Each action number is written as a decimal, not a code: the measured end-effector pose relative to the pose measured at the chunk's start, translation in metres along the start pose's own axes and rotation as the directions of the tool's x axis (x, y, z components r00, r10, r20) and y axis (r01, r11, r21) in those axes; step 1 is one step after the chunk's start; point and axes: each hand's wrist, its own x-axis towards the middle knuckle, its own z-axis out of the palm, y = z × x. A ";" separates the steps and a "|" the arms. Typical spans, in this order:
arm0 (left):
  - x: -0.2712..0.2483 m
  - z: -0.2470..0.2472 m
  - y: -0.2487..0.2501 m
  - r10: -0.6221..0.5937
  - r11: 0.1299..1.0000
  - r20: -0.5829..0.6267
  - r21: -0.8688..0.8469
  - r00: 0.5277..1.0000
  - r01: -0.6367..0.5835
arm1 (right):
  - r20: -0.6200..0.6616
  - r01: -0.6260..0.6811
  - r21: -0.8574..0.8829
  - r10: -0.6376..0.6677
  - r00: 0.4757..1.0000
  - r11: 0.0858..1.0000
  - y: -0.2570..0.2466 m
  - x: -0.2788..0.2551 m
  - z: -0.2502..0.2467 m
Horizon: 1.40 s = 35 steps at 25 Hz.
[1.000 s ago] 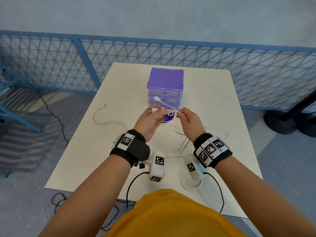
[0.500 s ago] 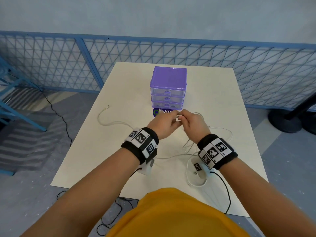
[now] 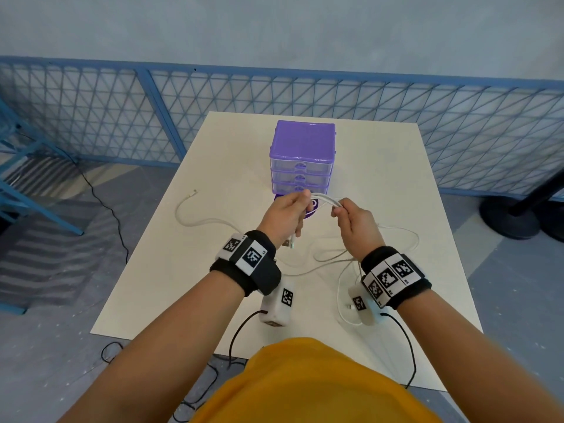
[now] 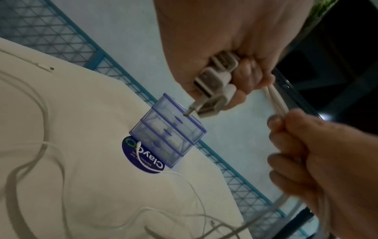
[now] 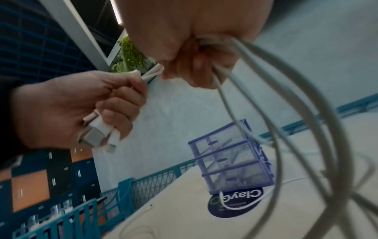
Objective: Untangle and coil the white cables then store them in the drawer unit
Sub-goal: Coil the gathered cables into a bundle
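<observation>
Cables are gathered in both hands above the middle of the table (image 3: 189, 279): the left hand (image 3: 285, 216) has its fingers curled round a bunch of USB plugs (image 4: 212, 84) that stick out below its fist, probably to keep the ends together as an anchor, while the right hand (image 3: 355, 222) pinches the same white cables (image 3: 325, 203) a short way along, so the span between them stays taut and the slack hangs down to the tabletop. More strands trail in loose loops on the table near and to the right, and one cable (image 3: 195, 219) lies apart on the left, its plug toward the far left edge. The purple drawer unit (image 3: 302, 158) stands just beyond the hands with all drawers shut. Bare tabletop lies to the left and far right for laying coils; loops near the front edge by the right wrist could slip off
</observation>
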 end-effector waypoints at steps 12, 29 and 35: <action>-0.015 0.026 -0.004 0.030 0.961 -0.076 -0.273 0.997 -0.049 | -0.014 -0.036 0.126 0.038 0.999 0.991 -0.023 -0.004 0.031; -0.007 0.019 0.016 -0.232 0.763 -0.208 -0.645 0.950 0.045 | 0.203 0.026 -0.150 0.005 0.979 0.988 -0.030 -0.015 0.028; -0.008 0.017 0.015 -0.311 0.717 -0.100 -0.677 0.945 0.164 | 0.218 0.030 -0.178 0.009 0.976 0.984 -0.027 -0.014 0.029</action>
